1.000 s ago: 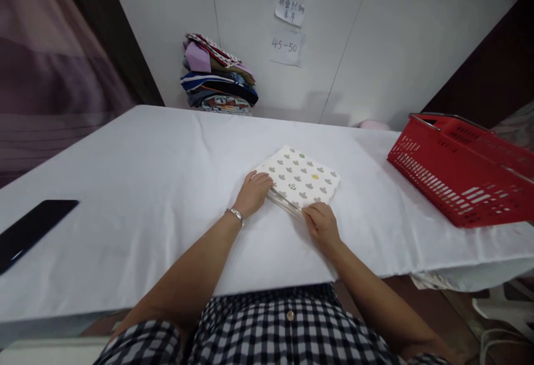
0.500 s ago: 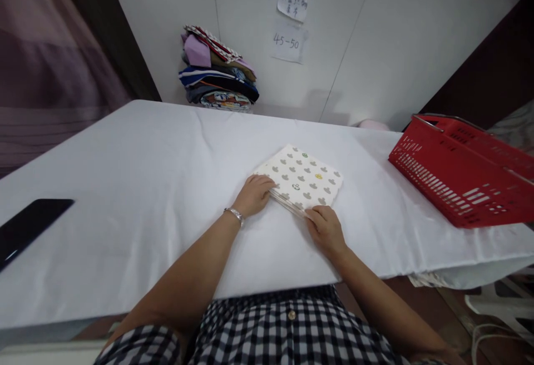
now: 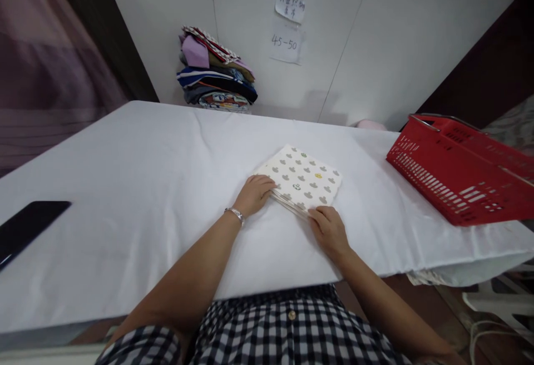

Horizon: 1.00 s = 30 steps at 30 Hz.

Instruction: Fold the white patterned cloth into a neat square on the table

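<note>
A folded cream cloth (image 3: 302, 171) with grey, green and yellow motifs lies flat on the white-covered table (image 3: 167, 181), turned at an angle. Several layers show along its near edge. My left hand (image 3: 255, 193), with a silver bracelet at the wrist, grips the cloth's left corner, fingers on top. At the near right corner, my right hand (image 3: 328, 228) pinches the edge between thumb and fingers. The undersides of both grips are hidden.
A red plastic basket (image 3: 454, 173) stands on the right of the table. At the left edge lies a black phone-like slab (image 3: 29, 228). Behind the table, a stack of folded fabrics (image 3: 217, 73) rests against the wall, near paper notes (image 3: 287, 42).
My right hand has shifted very slightly right along the cloth's near edge. My left hand and the cloth look almost the same; the view has moved a little.
</note>
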Motion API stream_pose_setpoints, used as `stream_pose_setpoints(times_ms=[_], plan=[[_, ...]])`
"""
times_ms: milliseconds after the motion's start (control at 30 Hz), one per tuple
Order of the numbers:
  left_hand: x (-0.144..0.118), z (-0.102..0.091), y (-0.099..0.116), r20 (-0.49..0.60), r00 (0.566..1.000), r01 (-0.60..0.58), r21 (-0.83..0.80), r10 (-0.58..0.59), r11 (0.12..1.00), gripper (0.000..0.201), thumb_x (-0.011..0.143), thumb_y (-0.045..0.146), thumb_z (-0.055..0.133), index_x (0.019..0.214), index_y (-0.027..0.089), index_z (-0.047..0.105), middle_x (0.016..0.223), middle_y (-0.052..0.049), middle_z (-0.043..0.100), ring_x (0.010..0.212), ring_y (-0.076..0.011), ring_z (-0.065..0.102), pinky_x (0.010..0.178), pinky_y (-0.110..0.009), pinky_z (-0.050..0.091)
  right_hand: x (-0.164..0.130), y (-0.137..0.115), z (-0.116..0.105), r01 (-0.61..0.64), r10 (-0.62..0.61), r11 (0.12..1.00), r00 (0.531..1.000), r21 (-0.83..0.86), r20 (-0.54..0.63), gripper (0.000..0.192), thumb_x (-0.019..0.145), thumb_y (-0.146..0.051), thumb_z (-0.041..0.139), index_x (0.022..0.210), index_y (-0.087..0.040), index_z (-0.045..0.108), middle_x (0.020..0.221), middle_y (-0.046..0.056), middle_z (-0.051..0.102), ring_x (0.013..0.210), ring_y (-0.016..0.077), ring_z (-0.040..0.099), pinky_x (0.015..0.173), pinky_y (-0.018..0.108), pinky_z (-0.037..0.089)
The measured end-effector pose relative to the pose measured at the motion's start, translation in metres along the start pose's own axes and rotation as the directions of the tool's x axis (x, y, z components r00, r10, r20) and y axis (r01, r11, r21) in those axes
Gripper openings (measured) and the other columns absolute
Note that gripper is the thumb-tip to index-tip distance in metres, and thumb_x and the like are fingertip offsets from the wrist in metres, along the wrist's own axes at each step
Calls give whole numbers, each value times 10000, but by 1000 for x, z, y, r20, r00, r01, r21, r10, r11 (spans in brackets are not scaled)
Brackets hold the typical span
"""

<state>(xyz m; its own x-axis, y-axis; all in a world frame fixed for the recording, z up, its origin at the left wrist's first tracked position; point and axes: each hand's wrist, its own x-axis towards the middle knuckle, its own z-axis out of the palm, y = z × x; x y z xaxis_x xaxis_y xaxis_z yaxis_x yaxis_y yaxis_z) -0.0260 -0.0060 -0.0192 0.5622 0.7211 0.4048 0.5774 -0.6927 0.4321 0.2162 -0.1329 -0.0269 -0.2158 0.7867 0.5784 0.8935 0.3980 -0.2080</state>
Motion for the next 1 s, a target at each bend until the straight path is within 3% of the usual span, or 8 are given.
stream_pose_setpoints(times_ms=[100, 233, 500, 733, 867, 1000], plan=[[-1, -2, -2, -17, 1000, -11, 13, 12, 1000, 395, 767, 144, 441, 1099, 274, 611, 1192, 7, 602, 1199, -181, 439, 1062, -388, 258, -4, -1, -1, -35, 35, 999, 999, -8, -3, 249, 864, -236, 496, 1096, -226, 586, 981, 96, 567, 912, 237, 510, 776, 395, 464], [-2, -4, -3, -6, 998, 66, 56, -66, 996, 424, 732, 161, 488, 1125, 279, 593, 1256, 13, 564, 1265, -206, 380, 1098, -431, 170, -8, -3, -2, -101, 100, 995, 995, -17, -4, 289, 864, -252, 494, 1146, -239, 556, 1022, 102, 550, 945, 250, 500, 794, 408, 468], [1, -1, -12, -15, 996, 90, 53, -89, 995, 293, 820, 222, 489, 1062, 319, 622, 1218, 23, 595, 1236, -208, 413, 1074, -474, 183, -10, 2, -3, -133, 134, 991, 991, -22, 17, 269, 884, -221, 429, 1098, -224, 593, 988, 83, 577, 891, 210, 551, 760, 341, 483], [0, -3, -6, -24, 999, 31, 35, -30, 999, 239, 809, 292, 532, 1018, 286, 646, 1152, 3, 628, 1164, -205, 464, 1065, -458, 231, -14, 14, -8, -188, 191, 978, 981, -87, 34, 268, 889, -258, 417, 1075, -201, 601, 1012, 74, 581, 906, 199, 568, 760, 317, 484], [-1, -4, -12, -43, 999, -1, -24, 0, 1000, 359, 780, 379, 575, 1111, 242, 606, 1221, -38, 587, 1210, -224, 432, 1040, -424, 313, -14, 10, -10, -302, 310, 947, 948, -108, 65, 355, 880, -359, 447, 1194, -209, 512, 1079, 84, 558, 933, 205, 566, 727, 308, 490], [-2, -3, -19, -24, 1000, -6, -21, 6, 1000, 397, 810, 340, 531, 1183, 208, 558, 1315, -57, 513, 1300, -236, 329, 1053, -437, 319, -14, 12, -10, -367, 401, 906, 904, -211, 149, 479, 865, -419, 444, 1285, -191, 417, 928, 71, 607, 803, 217, 579, 647, 320, 476]])
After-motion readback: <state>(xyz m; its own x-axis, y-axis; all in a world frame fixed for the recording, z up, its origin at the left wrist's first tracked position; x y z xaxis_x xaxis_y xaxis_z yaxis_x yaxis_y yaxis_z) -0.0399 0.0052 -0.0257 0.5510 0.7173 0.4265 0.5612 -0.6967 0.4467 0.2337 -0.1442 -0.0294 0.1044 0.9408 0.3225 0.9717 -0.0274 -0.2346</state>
